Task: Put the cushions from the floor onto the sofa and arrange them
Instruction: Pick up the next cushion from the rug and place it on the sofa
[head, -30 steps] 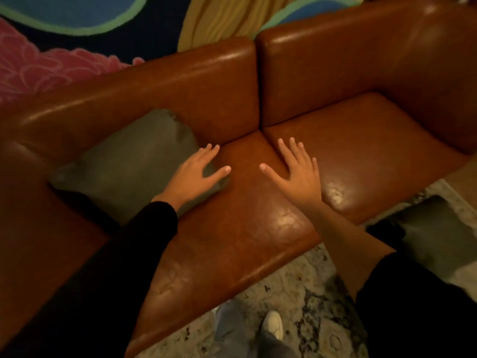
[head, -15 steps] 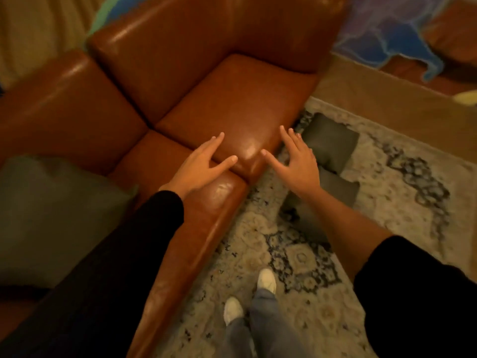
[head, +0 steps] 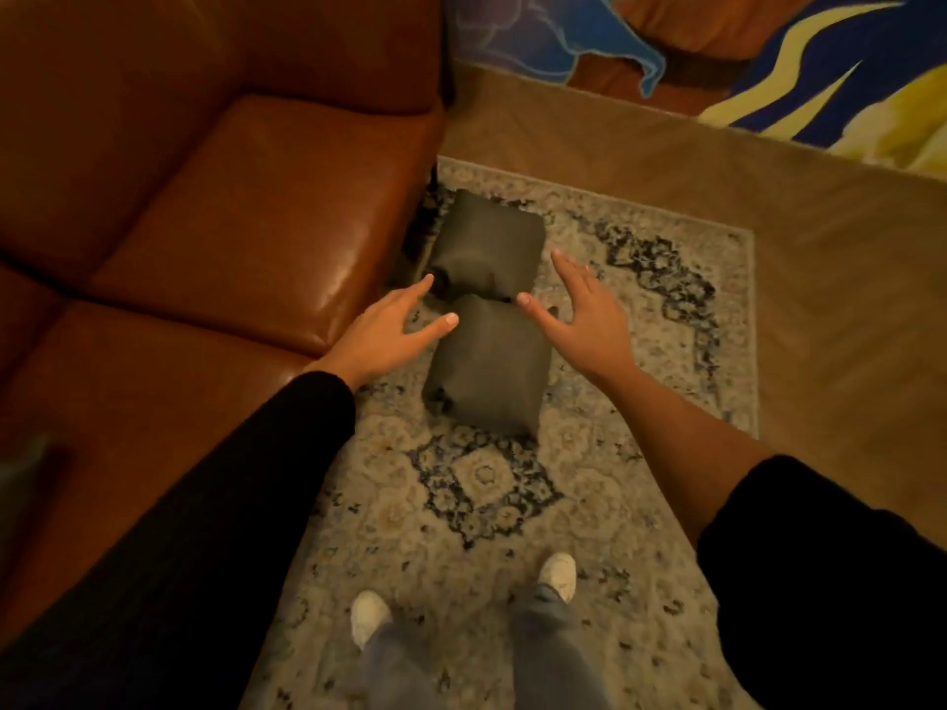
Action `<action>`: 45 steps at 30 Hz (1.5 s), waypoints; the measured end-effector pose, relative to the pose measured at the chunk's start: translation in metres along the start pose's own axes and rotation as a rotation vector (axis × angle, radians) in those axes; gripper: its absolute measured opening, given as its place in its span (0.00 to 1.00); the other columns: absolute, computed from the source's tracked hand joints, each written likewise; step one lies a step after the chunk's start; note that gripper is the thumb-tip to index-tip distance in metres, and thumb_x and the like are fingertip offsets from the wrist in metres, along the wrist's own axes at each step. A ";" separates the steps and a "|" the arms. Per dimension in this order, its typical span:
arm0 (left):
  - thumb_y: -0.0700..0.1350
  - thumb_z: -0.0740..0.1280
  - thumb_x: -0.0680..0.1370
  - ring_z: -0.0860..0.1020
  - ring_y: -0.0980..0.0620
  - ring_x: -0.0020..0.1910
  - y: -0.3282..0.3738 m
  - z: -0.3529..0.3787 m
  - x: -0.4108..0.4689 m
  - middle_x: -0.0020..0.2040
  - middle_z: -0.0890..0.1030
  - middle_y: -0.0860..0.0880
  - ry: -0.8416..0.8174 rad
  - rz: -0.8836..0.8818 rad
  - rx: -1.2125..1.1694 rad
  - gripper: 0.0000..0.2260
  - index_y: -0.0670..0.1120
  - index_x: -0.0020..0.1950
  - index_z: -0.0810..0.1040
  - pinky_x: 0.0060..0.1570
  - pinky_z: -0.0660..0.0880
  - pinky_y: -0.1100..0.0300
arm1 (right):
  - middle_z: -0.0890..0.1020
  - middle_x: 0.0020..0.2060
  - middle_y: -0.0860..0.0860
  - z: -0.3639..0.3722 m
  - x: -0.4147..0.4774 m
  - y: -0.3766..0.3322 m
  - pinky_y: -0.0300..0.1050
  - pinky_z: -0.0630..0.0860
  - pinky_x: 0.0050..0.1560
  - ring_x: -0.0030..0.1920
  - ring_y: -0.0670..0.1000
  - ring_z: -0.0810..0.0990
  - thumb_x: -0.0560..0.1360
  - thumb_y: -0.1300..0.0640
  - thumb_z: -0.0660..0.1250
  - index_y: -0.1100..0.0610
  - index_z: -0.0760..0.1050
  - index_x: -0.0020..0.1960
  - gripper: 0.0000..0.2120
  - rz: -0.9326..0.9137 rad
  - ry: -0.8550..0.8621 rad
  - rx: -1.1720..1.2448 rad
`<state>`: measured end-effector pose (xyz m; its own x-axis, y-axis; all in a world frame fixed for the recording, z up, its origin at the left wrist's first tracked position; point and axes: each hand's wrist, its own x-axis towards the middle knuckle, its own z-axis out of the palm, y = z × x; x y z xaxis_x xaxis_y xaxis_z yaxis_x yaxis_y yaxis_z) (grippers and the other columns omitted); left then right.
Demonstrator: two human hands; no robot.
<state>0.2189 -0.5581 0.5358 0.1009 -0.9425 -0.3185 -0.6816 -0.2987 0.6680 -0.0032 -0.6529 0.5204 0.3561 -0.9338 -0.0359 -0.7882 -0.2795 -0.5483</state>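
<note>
Swinging off the sofa at left, the left hand and right hand now hover spread and empty either side of the near cushion at frame centre, seemingly flanking it to lift; the far cushion touches it just above, both on the rug

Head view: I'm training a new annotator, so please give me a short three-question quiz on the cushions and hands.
1. Fill in: the far cushion and the near cushion lie on the ___.
2. True or false: the right hand grips the near cushion.
3. On the left hand, the fingers are: A) spread straight, B) curled in a fist, C) hidden.
Key: 1 rug; 2 false; 3 A.
</note>
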 end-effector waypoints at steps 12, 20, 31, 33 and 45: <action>0.65 0.57 0.77 0.56 0.52 0.76 0.082 0.096 0.098 0.78 0.55 0.52 0.007 -0.114 -0.131 0.33 0.55 0.78 0.51 0.74 0.56 0.52 | 0.62 0.75 0.49 -0.057 0.073 0.132 0.61 0.56 0.72 0.75 0.51 0.57 0.74 0.31 0.55 0.46 0.56 0.76 0.35 -0.068 -0.146 -0.072; 0.65 0.57 0.77 0.56 0.51 0.76 0.071 0.099 0.163 0.78 0.55 0.52 0.046 -0.191 -0.186 0.33 0.55 0.78 0.51 0.73 0.56 0.53 | 0.62 0.75 0.47 -0.043 0.141 0.146 0.60 0.57 0.73 0.76 0.50 0.57 0.74 0.31 0.54 0.45 0.57 0.76 0.34 -0.105 -0.224 -0.102; 0.67 0.57 0.76 0.56 0.52 0.76 0.015 0.056 0.222 0.78 0.54 0.54 0.128 -0.398 -0.338 0.35 0.57 0.78 0.48 0.71 0.55 0.56 | 0.65 0.74 0.50 0.003 0.264 0.089 0.59 0.56 0.72 0.75 0.51 0.59 0.77 0.36 0.57 0.48 0.59 0.75 0.31 -0.256 -0.402 -0.143; 0.68 0.58 0.76 0.56 0.52 0.76 0.006 0.055 0.228 0.79 0.53 0.54 0.172 -0.447 -0.396 0.36 0.58 0.78 0.47 0.72 0.55 0.54 | 0.66 0.73 0.49 0.017 0.284 0.078 0.59 0.57 0.72 0.74 0.51 0.60 0.76 0.36 0.58 0.48 0.59 0.75 0.31 -0.305 -0.441 -0.144; 0.64 0.59 0.76 0.56 0.51 0.76 -0.004 0.123 0.275 0.78 0.55 0.51 0.534 -0.821 -0.624 0.35 0.54 0.78 0.50 0.72 0.55 0.55 | 0.67 0.72 0.50 0.097 0.381 0.098 0.56 0.55 0.73 0.73 0.51 0.62 0.77 0.38 0.59 0.48 0.60 0.75 0.30 -0.661 -0.842 -0.239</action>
<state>0.1608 -0.7979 0.3628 0.7413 -0.3296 -0.5847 0.1914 -0.7311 0.6549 0.1038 -1.0144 0.3715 0.9014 -0.1570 -0.4035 -0.3600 -0.7896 -0.4969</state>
